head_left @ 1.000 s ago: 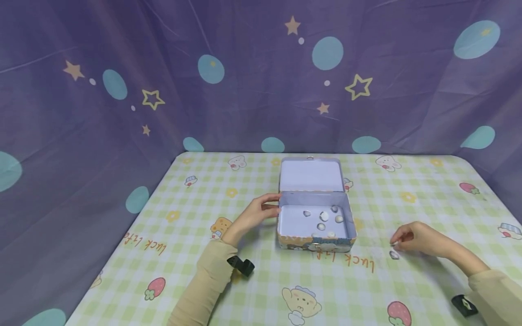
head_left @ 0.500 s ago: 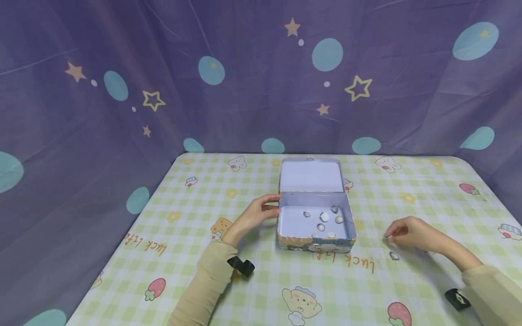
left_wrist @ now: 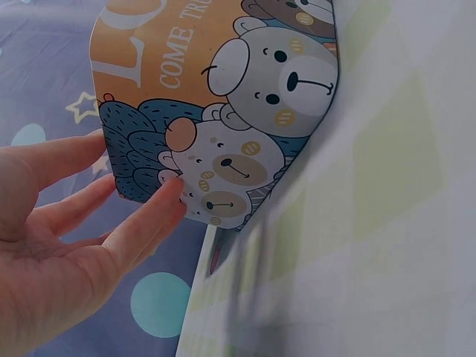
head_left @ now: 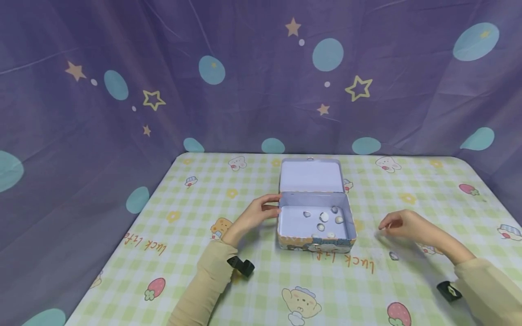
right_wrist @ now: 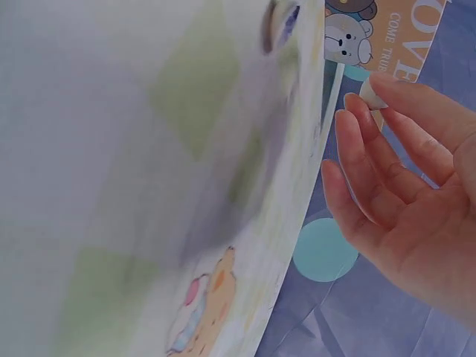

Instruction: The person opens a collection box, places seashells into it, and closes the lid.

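An open tin box (head_left: 314, 244), printed with bears, stands mid-table with its lid (head_left: 311, 175) tipped back. Several small seashells (head_left: 324, 217) lie on its floor. My left hand (head_left: 257, 213) rests relaxed fingers against the box's left side; in the left wrist view those fingertips (left_wrist: 175, 190) touch the printed wall. To the right of the box, my right hand (head_left: 408, 225) pinches a small whitish seashell (right_wrist: 372, 94) between thumb and fingertips, above the table. One more seashell (head_left: 393, 256) lies on the cloth below that hand.
A green-checked cloth (head_left: 228, 294) with cartoon prints covers the table. Purple curtains (head_left: 253, 104) with stars hang behind and at the sides. Each wrist wears a black camera, such as the left one (head_left: 241, 266).
My right hand has lifted a seashell off the cloth and moved up and left toward the box. The left hand and the box have stayed in place.
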The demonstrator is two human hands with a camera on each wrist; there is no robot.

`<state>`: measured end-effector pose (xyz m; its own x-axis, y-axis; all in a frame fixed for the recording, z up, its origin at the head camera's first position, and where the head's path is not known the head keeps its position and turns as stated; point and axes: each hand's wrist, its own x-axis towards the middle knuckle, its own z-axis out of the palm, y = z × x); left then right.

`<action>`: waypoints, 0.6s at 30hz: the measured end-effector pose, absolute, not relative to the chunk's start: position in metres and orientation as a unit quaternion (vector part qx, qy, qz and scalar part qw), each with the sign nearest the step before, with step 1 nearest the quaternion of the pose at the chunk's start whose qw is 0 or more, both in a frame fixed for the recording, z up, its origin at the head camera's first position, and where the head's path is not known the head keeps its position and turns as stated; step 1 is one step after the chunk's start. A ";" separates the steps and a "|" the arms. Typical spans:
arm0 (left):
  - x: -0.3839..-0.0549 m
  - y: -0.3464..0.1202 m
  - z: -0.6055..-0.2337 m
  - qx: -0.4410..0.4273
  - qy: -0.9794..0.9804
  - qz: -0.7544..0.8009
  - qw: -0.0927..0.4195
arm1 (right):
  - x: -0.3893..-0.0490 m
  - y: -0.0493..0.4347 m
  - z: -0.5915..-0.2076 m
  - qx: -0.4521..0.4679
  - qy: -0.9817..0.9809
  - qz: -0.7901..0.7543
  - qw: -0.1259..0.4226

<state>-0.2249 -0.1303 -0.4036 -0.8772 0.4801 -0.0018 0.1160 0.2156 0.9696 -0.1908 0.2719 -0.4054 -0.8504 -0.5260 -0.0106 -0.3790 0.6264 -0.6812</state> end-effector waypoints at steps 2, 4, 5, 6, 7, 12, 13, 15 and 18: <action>-0.225 -0.130 -0.404 0.195 0.767 0.593 0.149 | -0.192 0.270 -0.404 -0.256 0.896 -0.351 0.097; -0.224 -0.130 -0.404 0.195 0.769 0.591 0.146 | -0.193 0.269 -0.402 -0.260 0.896 -0.349 0.090; -0.224 -0.129 -0.403 0.195 0.769 0.592 0.146 | -0.194 0.268 -0.401 -0.260 0.896 -0.349 0.089; -0.224 -0.129 -0.403 0.194 0.768 0.592 0.147 | -0.195 0.267 -0.400 -0.261 0.896 -0.350 0.087; -0.225 -0.130 -0.404 0.194 0.768 0.592 0.147 | -0.195 0.266 -0.399 -0.260 0.896 -0.350 0.084; -0.224 -0.130 -0.402 0.193 0.759 0.602 0.157 | -0.197 0.260 -0.391 -0.257 0.898 -0.346 0.083; -0.224 -0.130 -0.400 0.193 0.758 0.603 0.159 | -0.198 0.259 -0.390 -0.257 0.898 -0.347 0.083; -0.220 -0.129 -0.394 0.194 0.757 0.603 0.160 | -0.200 0.258 -0.388 -0.259 0.898 -0.347 0.080; -0.215 -0.127 -0.385 0.194 0.759 0.600 0.163 | -0.204 0.256 -0.387 -0.270 0.891 -0.358 0.069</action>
